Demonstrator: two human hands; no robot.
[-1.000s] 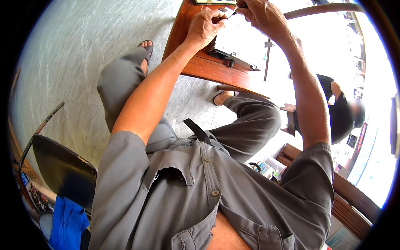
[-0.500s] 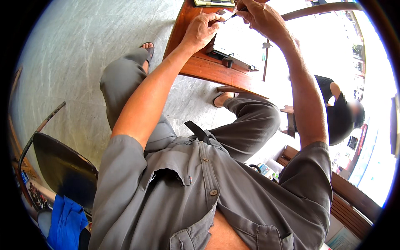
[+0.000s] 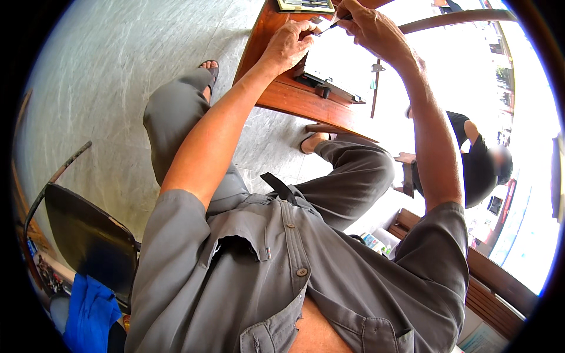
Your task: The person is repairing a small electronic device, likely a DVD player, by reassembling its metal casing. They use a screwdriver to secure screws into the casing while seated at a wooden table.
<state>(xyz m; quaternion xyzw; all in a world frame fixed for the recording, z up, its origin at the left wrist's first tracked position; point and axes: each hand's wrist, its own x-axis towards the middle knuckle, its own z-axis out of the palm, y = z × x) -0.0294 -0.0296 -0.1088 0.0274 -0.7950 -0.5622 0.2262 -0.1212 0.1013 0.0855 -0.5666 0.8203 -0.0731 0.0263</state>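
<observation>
At the top of the view both my hands meet over a wooden table. My left hand is closed, its thumb and fingers pinching a small flat piece whose kind I cannot make out. A slim dark pen-like tool is in my right hand, its thin tip pointing at that piece. Glare washes out the spot, so whether they touch is unclear. Beneath my hands lies a bright white panel or sheet, overexposed, with a black edge strip on its near side.
A yellow-rimmed tray of slender tools sits at the table's far end. On the left stands a dark chair with a blue cloth beside it. Another person in black is at the right. A wooden bench is at lower right.
My view has shifted slightly, and the tool tray shows a little more. Both hands keep nearly the same place and grip; the tool's tip still points at the small piece.
</observation>
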